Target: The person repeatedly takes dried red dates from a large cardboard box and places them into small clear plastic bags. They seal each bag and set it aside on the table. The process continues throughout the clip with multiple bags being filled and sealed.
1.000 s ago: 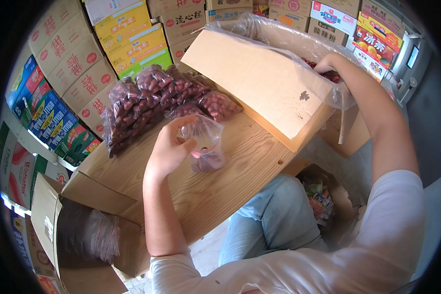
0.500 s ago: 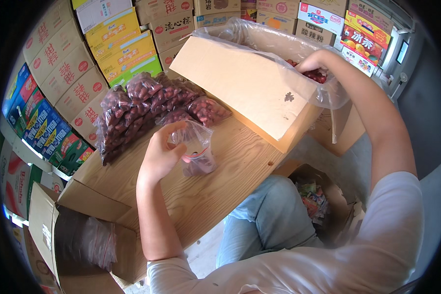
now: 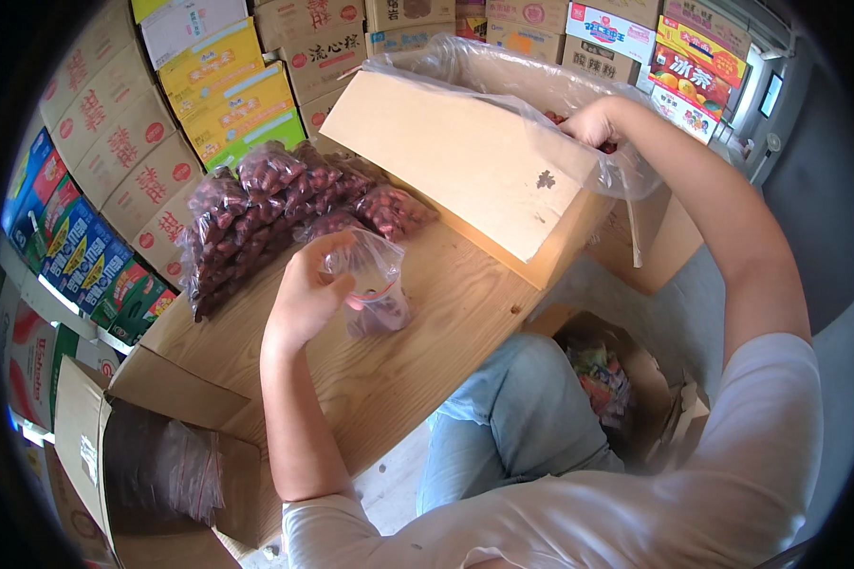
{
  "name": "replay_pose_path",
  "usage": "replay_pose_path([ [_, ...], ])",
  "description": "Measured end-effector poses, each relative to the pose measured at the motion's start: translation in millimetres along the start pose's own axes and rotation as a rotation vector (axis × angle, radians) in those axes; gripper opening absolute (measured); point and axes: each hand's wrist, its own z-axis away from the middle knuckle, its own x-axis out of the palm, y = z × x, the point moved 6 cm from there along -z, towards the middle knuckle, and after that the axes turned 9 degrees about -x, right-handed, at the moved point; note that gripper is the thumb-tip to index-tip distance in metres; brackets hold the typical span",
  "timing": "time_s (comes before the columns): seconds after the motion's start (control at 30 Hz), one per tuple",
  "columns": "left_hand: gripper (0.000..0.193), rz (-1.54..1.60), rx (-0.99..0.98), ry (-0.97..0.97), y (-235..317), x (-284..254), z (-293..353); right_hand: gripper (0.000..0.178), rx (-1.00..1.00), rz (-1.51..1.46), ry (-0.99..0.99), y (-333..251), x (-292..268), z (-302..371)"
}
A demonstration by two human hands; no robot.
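Note:
My left hand [image 3: 306, 292] is closed on the rim of a clear zip bag [image 3: 381, 308] with a red strip, which stands on the wooden table [image 3: 351, 394] with its mouth spread. The bag looks nearly empty. Inside a large cardboard box [image 3: 465, 156] lined with clear plastic, my right hand [image 3: 593, 123] curls its fingers among dark red jujubes [image 3: 609, 147]. Its fingertips and anything between them are hidden. Filled bags of jujubes [image 3: 247, 223] lie heaped beyond my left hand, with one smaller bag [image 3: 394, 211] nearer the box.
At lower left an open carton [image 3: 161, 389] contains a stack of flat clear bags [image 3: 176, 469]. Another open carton [image 3: 645, 375] with colourful wrappers sits on the floor by my knee. Stacked cartons [image 3: 223, 81] line the back and left.
My right hand has shifted slightly within the box, and fewer jujubes show beneath it. The left hand keeps its hold on the bag. The whole view has moved a little.

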Motion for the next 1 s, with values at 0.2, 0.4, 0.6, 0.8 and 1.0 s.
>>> replay_pose_path([
  [0.2,0.056,-0.004,-0.005,0.011,-3,-5,4,0.087,0.003,0.161,0.328,-33,42,9],
  [0.4,0.056,-0.023,-0.029,0.0,2,-2,4,0.091,-0.097,0.163,0.148,-5,20,-9],
  [0.6,0.055,-0.022,-0.037,0.015,3,-4,5,0.08,-0.091,0.229,0.354,-19,31,-1],
  [0.8,0.055,-0.02,-0.04,0.018,5,-1,6,0.081,-0.094,0.236,0.401,-17,31,2],
  [1.0,0.054,-0.017,-0.032,0.001,4,-4,4,0.083,-0.189,0.293,0.366,-9,22,4],
])
